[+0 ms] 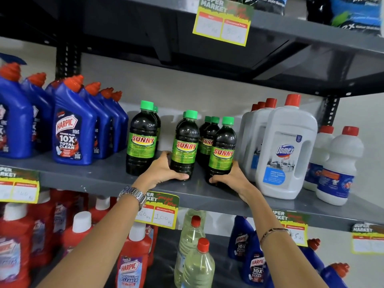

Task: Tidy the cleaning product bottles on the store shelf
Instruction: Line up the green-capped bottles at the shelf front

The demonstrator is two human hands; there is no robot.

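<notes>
Harpic bottles left, Domex jug right. My left hand clamps middle Sunny bottle; right hand clamps right Sunny bottle on shelf.

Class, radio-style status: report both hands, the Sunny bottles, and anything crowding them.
Left hand gripping middle Sunny bottle at base. Right hand gripping right Sunny bottle. Both upright on shelf. Domex jug close beside right hand.

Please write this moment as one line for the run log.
left hand: grip on middle Sunny bottle | right hand: grip on right Sunny bottle | both on shelf
</notes>
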